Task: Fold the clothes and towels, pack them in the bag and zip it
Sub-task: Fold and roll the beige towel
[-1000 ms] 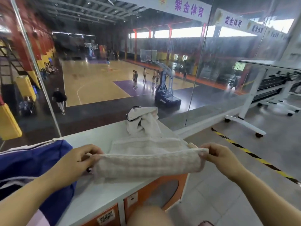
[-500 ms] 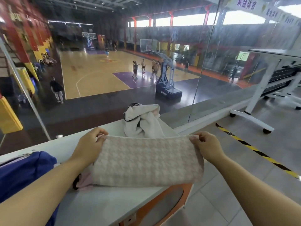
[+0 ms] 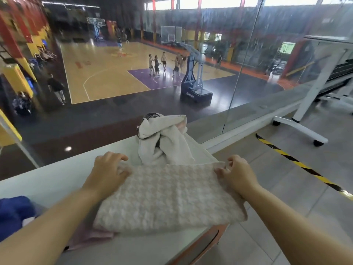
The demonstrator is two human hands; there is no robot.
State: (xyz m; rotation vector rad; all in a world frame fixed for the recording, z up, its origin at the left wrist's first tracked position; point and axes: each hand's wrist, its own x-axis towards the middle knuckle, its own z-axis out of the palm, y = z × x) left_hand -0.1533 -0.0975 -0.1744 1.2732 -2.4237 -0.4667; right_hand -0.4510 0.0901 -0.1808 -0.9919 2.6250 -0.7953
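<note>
A beige houndstooth towel [image 3: 168, 197] lies folded on the white counter [image 3: 57, 178], its near right corner hanging over the counter's end. My left hand [image 3: 108, 173] rests on the towel's far left corner with loosely spread fingers. My right hand [image 3: 236, 175] pinches the far right corner with curled fingers. Behind the towel sits a crumpled white cloth [image 3: 164, 144] with dark trim. A pink garment [image 3: 86, 238] pokes out from under the towel's near left side. Part of the blue bag [image 3: 13, 213] shows at the left edge, mostly out of frame.
A glass wall [image 3: 238, 92] stands just behind the counter, overlooking a basketball court. The counter ends at the right above orange cabinet fronts [image 3: 206, 243]. A white wheeled frame [image 3: 305, 111] and yellow-black floor tape [image 3: 298, 163] lie to the right.
The towel was held up and folded away from me, then laid flat on the counter. Both hands moved forward and down with it. My left hand's grip has loosened.
</note>
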